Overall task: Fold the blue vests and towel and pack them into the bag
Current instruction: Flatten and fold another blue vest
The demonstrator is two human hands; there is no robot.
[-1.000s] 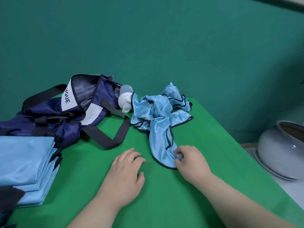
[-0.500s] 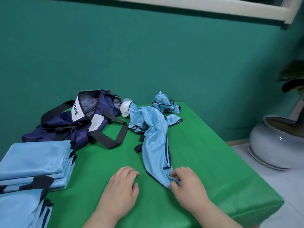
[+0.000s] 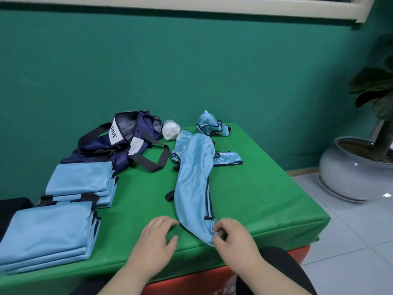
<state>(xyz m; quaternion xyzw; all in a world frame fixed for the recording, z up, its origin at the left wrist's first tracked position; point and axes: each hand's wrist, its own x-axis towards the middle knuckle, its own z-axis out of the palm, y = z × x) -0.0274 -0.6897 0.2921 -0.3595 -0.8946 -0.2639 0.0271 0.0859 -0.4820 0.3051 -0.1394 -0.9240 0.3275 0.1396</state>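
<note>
Satin in pale blue, an unfolded vest [image 3: 193,184] lies drawn out in a long bunched strip down the middle of the green worktop [image 3: 265,199], seen from the head camera. The right hand [image 3: 231,237] pinches its near end at the front edge of the worktop, fingers curled on a fold of the hem. That grip looks meant to bring the piece close enough to spread flat. The left hand [image 3: 156,239] rests palm down on the worktop just beside the vest, fingers relaxed and holding nothing, probably ready to pin or smooth the cloth.

A second vest [image 3: 210,124] sits crumpled at the far edge, apart from the first, and seems to wait its turn. On the left, a near stack [image 3: 49,233] and a far stack [image 3: 80,179] of folded blue pieces lie squared up, one close behind the other, out of the folding space. Which of them, if any, is the towel I cannot tell.

The navy bag [image 3: 127,143] slumps on its side behind the far stack, mouth gaping toward the camera, straps splayed on the worktop. What shows of its inside is bare lining with no blue cloth visible, so packing appears not yet begun. A white rounded object [image 3: 171,130] stands just beside the bag's mouth.
</note>
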